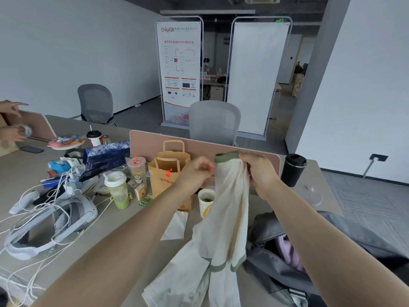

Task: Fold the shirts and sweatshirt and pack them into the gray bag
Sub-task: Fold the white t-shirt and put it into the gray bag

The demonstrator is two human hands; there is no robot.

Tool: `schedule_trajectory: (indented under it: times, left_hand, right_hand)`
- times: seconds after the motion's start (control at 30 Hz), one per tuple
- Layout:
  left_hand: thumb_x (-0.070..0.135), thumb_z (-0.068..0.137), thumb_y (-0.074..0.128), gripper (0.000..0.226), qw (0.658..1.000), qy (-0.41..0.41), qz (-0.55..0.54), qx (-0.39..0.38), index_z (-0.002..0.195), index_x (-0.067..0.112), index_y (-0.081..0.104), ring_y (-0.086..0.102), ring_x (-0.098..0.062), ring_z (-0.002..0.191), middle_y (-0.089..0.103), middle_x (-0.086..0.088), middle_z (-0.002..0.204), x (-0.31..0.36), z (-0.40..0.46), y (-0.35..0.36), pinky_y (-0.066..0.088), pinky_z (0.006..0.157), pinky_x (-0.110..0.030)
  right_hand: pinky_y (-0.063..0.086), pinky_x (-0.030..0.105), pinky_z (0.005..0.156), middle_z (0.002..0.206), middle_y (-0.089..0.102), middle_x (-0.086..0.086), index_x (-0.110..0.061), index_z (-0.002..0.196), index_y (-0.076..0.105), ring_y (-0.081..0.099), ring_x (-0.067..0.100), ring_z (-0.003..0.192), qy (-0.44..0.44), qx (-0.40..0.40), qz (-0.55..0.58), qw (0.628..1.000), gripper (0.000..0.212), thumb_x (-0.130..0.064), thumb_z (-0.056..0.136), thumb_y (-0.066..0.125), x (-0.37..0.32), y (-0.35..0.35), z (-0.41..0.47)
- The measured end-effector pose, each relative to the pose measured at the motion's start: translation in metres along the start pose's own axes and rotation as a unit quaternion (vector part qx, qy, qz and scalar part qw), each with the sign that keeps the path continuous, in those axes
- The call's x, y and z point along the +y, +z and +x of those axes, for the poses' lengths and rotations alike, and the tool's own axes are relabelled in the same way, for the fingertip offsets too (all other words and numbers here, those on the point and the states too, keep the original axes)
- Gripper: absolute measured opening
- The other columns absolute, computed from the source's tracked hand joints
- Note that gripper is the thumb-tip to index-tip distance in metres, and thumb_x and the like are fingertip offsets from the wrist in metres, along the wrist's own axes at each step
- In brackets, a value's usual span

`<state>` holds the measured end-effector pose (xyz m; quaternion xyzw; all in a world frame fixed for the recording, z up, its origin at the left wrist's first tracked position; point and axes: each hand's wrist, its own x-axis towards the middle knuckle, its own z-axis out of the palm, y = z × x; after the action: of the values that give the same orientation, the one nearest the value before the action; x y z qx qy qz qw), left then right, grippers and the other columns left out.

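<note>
Fingers (247, 165) of your right hand (260, 173) are curled round the cream shirt (230, 209), pinching it just below its green collar band (225, 156) and holding the garment up off the desk (106, 251). Your left hand (197, 171) is closed in a loose fist just beside the collar, at the shirt's left edge; it is blurred, and you cannot tell from this view whether its fingers have hold of the cloth. The shirt hangs between your two forearms, a green-trimmed sleeve cuff (228, 265) low down and its lower part bunched on the desk near you. The gray bag (270, 262) lies to the right of the shirt, open at the top, with a pale lilac garment (287, 251) showing inside. Behind the shirt stand a paper cup (204, 201) and two brown paper bags (166, 173), backed by a pink divider (150, 140). A black tumbler (293, 169) stands further right. To the left the desk carries drink cups, a white headset (51, 227) and tangled white cables. Another person's hands (11, 120) show at the far left edge.
</note>
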<state>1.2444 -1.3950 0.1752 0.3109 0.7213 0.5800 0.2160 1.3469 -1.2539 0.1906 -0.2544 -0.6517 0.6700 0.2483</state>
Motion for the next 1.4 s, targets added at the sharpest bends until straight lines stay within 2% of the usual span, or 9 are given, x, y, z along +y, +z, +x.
schedule_trajectory:
  times: [0.1,0.17,0.4,0.53,0.67,0.9,1.0,1.13,1.4]
  left_hand:
    - [0.040,0.073,0.079,0.062,0.999,-0.011,-0.027,-0.041,0.127,0.024,0.053,0.058,-0.015,0.114,0.061,0.004,0.123,-0.007,0.007,-0.006,0.051,0.092,-0.033]
    - [0.048,0.073,0.077,0.054,0.990,-0.032,-0.063,-0.125,0.122,0.031,0.061,0.063,-0.014,0.112,0.067,0.008,0.120,-0.005,0.007,-0.002,0.048,0.100,-0.040]
    - [0.029,0.087,0.070,0.004,0.994,0.061,-0.086,0.011,0.091,0.029,0.069,0.067,-0.006,0.087,0.072,0.012,0.091,0.033,0.012,0.020,0.053,0.078,-0.025]
    - [0.017,0.080,0.077,0.020,0.988,0.131,-0.081,0.019,0.097,0.022,0.071,0.065,0.001,0.083,0.073,0.011,0.093,0.042,0.012,0.021,0.051,0.082,-0.018]
    - [0.015,0.072,0.083,0.038,0.988,0.132,-0.081,-0.021,0.107,0.016,0.069,0.069,-0.010,0.090,0.074,0.004,0.101,0.039,0.013,0.012,0.056,0.082,-0.027]
    - [0.013,0.078,0.078,0.012,0.996,0.057,0.005,-0.066,0.087,0.018,0.071,0.069,-0.012,0.080,0.073,0.004,0.086,0.014,0.008,0.002,0.058,0.072,-0.030]
    - [0.015,0.078,0.078,0.012,0.989,0.045,0.045,-0.132,0.089,0.015,0.073,0.067,-0.008,0.079,0.072,0.009,0.081,-0.008,0.004,0.009,0.050,0.065,-0.017]
    - [0.040,0.067,0.079,0.042,0.973,0.023,0.064,-0.221,0.104,0.023,0.073,0.067,-0.013,0.104,0.073,0.009,0.105,-0.036,-0.003,0.017,0.051,0.089,-0.030]
    - [0.017,0.090,0.066,0.026,0.967,0.008,-0.033,-0.252,0.116,0.017,0.065,0.067,-0.013,0.104,0.071,0.003,0.114,-0.066,-0.001,0.008,0.052,0.090,-0.024]
  right_hand:
    - [0.048,0.039,0.093,0.107,0.072,0.016,0.000,0.103,0.072,0.066,0.032,0.103,-0.013,-0.080,0.061,0.995,0.028,-0.016,0.092,0.052,-0.014,-0.008,-0.002]
    - [0.046,0.045,0.102,0.123,0.064,0.025,0.007,0.120,0.062,0.060,0.038,0.116,-0.011,-0.144,0.086,0.986,0.041,-0.019,0.090,0.051,-0.023,-0.012,-0.005]
    - [0.052,0.044,0.095,0.110,0.072,0.014,-0.006,0.112,0.069,0.068,0.026,0.103,-0.087,-0.080,-0.040,0.992,0.030,-0.026,0.089,0.069,-0.032,-0.029,-0.020]
    - [0.049,0.048,0.100,0.099,0.074,0.010,-0.017,0.093,0.074,0.068,0.026,0.098,-0.122,0.011,-0.080,0.989,0.017,-0.029,0.080,0.072,-0.030,-0.029,-0.026]
    - [0.049,0.052,0.099,0.113,0.066,0.026,0.005,0.109,0.064,0.066,0.037,0.104,-0.132,-0.009,0.014,0.991,0.027,-0.012,0.088,0.062,-0.048,-0.024,-0.038]
    - [0.051,0.041,0.086,0.098,0.065,0.021,0.018,0.108,0.057,0.063,0.031,0.089,-0.169,-0.046,0.048,0.983,0.029,0.004,0.083,0.056,-0.084,-0.007,-0.052]
    - [0.050,0.038,0.085,0.098,0.064,0.021,0.014,0.107,0.061,0.062,0.030,0.090,-0.189,-0.048,0.048,0.980,0.024,0.004,0.086,0.056,-0.099,-0.002,-0.058]
    - [0.050,0.038,0.085,0.097,0.064,0.019,0.008,0.102,0.063,0.062,0.028,0.090,-0.205,-0.019,0.057,0.977,0.019,0.001,0.085,0.057,-0.108,-0.004,-0.067]
    - [0.053,0.044,0.090,0.095,0.068,0.014,-0.013,0.076,0.065,0.066,0.026,0.090,-0.187,0.162,0.062,0.967,0.005,-0.014,0.074,0.061,-0.092,-0.033,-0.079]
